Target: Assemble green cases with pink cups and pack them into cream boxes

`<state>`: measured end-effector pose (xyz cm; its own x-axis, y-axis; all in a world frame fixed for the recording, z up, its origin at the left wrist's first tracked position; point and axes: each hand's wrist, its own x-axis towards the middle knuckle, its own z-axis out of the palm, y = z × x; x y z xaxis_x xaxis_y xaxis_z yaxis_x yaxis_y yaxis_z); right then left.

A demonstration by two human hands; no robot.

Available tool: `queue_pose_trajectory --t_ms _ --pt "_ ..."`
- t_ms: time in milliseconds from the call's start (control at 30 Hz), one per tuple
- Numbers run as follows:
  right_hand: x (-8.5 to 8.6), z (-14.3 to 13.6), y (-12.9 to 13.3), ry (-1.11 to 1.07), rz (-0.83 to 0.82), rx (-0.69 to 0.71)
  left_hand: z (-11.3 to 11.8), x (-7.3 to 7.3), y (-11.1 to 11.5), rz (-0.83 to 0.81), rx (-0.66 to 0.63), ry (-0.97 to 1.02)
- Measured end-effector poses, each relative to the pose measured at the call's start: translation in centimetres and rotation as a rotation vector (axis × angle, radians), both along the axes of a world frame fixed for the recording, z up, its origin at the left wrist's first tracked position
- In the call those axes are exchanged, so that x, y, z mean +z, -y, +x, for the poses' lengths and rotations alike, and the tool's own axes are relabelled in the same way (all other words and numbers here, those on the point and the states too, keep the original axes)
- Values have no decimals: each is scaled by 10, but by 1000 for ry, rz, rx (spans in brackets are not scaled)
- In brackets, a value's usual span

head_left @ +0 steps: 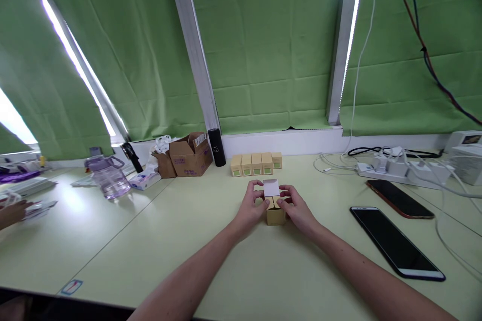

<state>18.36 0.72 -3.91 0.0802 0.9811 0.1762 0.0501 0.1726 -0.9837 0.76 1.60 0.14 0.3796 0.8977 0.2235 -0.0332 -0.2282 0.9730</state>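
Note:
A small tan cardboard box [275, 216] stands on the pale table in front of me, its white-lined lid flap [271, 187] raised at the back. My left hand [253, 206] grips the box's left side, its thumb on the top flap. From the right, my right hand [298, 207] grips the same box, the thumb on the other top flap and the fingers curled behind. Whatever is inside the box is hidden. Behind it stands a group of similar tan boxes [256, 165] with green labels.
Two phones [397, 243] [399, 198] and a cabled power strip [406, 173] lie to the right. A black cylinder [217, 147], an open brown carton [191, 155] and a purple bottle [110, 178] stand to the left. Another person's hand [13, 213] shows at the far left.

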Motion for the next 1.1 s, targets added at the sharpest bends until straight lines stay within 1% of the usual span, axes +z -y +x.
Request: queue_pose_trajectory --t_ms 100,200,300,467,567,733,867,1000,1100 --pt "0 1 0 -3 -3 -7 0 -1 0 -21 23 7" --pt "1 1 0 -4 -9 -2 1 -3 -1 -15 3 14" --pt "1 1 0 -9 -7 3 0 -4 -3 24 -3 -22" --pt "2 1 0 -7 4 9 -1 -7 -7 124 49 -74" --pt "2 2 1 -11 13 8 0 -6 -7 157 52 -71" --pt "3 1 3 22 41 -25 2 -1 -3 97 8 -13" --pt "9 3 8 73 138 -74 2 -1 -2 85 25 -9" --pt "19 7 16 100 317 -74 2 -4 -3 63 19 8" --pt "24 9 21 209 450 -55 1 -6 -4 69 13 11"
